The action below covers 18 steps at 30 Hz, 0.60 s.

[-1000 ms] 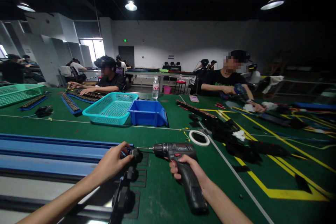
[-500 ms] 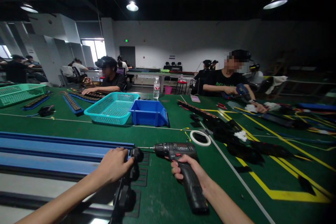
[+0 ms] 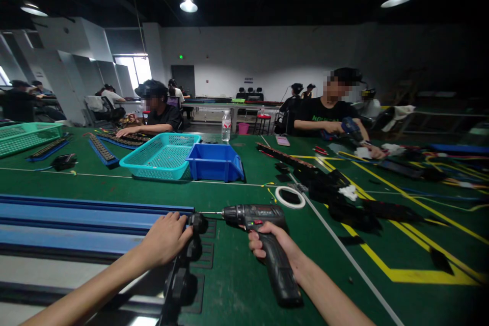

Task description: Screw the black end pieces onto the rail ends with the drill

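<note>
My right hand (image 3: 282,247) was wrapped around the grip of a black drill (image 3: 254,215), its level bit pointing left toward a dark end fitting (image 3: 199,222). My left hand (image 3: 168,238), nearer the fitting, lay bent-fingered over blue rails (image 3: 95,217); whether it pinched, I couldn't tell.

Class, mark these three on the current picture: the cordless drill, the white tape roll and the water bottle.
Cordless drill (image 3: 275,265): head view, on its black grip.
White tape roll (image 3: 280,201): head view, on its ring.
Water bottle (image 3: 226,130): head view, on its body.
</note>
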Motion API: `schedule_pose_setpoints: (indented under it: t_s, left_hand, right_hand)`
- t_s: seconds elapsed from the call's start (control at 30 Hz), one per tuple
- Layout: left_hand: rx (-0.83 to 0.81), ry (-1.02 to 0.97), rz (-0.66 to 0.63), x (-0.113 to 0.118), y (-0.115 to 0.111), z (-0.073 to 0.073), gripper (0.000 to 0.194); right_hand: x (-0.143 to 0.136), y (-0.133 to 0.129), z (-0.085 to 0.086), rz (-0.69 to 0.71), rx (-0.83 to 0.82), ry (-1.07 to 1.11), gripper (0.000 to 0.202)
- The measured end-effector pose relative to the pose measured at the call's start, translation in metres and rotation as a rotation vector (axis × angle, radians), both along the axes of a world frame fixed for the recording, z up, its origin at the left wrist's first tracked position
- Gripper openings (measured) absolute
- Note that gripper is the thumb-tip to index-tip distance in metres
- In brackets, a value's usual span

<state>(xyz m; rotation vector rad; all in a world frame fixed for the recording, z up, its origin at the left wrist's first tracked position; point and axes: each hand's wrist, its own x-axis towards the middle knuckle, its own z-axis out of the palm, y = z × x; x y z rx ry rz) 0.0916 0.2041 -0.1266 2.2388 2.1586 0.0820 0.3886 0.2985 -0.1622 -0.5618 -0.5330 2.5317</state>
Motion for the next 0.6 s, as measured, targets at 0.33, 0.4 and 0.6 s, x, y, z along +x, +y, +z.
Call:
schedule_pose_setpoints:
  t_s: [0.33, 0.4, 0.6]
  left_hand:
    - [0.000, -0.015, 0.007, -0.0001, -0.0009, 0.0005, 0.054]
    - [0.001, -0.003, 0.008, 0.0000, -0.0005, 0.0006, 0.054]
    - [-0.002, -0.001, 0.019, -0.0001, -0.0011, 0.0011, 0.054]
  right_hand:
    - [-0.0011, -0.0027, 0.0003, -0.021, 0.003, -0.025, 0.031]
    - [-0.0012, -0.0028, 0.0003, -0.027, 0.006, -0.037, 0.033]
    - [-0.0014, -0.0021, 0.0007, -0.025, 0.007, -0.036, 0.033]
